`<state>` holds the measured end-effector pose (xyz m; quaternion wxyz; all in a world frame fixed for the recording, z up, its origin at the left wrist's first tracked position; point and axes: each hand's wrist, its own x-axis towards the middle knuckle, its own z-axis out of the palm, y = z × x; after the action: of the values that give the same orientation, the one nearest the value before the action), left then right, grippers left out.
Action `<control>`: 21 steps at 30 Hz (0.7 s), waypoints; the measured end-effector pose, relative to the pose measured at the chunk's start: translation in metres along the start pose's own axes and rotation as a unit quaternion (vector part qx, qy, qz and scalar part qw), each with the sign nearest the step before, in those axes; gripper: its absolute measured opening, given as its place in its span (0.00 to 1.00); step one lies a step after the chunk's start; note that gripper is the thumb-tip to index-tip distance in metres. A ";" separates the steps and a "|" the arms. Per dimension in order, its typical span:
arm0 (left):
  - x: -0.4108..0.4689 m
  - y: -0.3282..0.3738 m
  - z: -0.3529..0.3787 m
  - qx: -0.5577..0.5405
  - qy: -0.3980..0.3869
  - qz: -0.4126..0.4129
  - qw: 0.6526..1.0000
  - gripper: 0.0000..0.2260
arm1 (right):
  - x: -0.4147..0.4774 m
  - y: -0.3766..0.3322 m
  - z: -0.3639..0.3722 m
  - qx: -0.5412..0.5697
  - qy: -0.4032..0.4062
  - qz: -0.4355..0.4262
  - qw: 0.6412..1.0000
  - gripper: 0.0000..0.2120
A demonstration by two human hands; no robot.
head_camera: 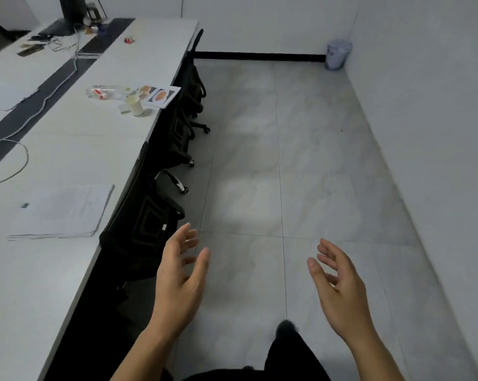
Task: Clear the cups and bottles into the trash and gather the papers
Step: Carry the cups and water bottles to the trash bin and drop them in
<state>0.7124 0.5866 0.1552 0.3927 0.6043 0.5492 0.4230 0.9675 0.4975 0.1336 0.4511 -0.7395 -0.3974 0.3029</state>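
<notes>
I see a cream cup (134, 105) standing upright near the table (94, 149) edge. A clear bottle (105, 92) with a red label lies on its side just beside it. A stack of white papers (64, 213) lies flat, closer to me. The bag-lined trash bin (338, 55) stands in the far corner.

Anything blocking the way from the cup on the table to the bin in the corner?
Only the chairs tucked along the table edge beside the cup; it would go over them. Beyond, the floor to the bin shows nothing.

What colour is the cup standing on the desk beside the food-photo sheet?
Cream-white, seen in the head view: the cup stands near the desk edge.
</notes>
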 end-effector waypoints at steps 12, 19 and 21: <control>0.292 0.001 0.108 0.031 0.096 -0.054 0.993 0.24 | 0.386 -0.045 0.079 0.002 -0.123 -0.042 0.992 0.20; 0.435 -0.008 0.106 0.017 0.217 -0.099 0.971 0.24 | 0.573 -0.127 0.170 -0.026 -0.258 -0.098 0.961 0.20; 0.473 -0.028 0.108 0.006 0.241 -0.126 0.962 0.23 | 0.617 -0.133 0.205 -0.033 -0.281 -0.100 0.954 0.19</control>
<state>0.8228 1.0596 0.1305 0.2952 0.4128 0.7022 0.4994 1.0696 1.1532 0.1154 0.3241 -0.5955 -0.5896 0.4389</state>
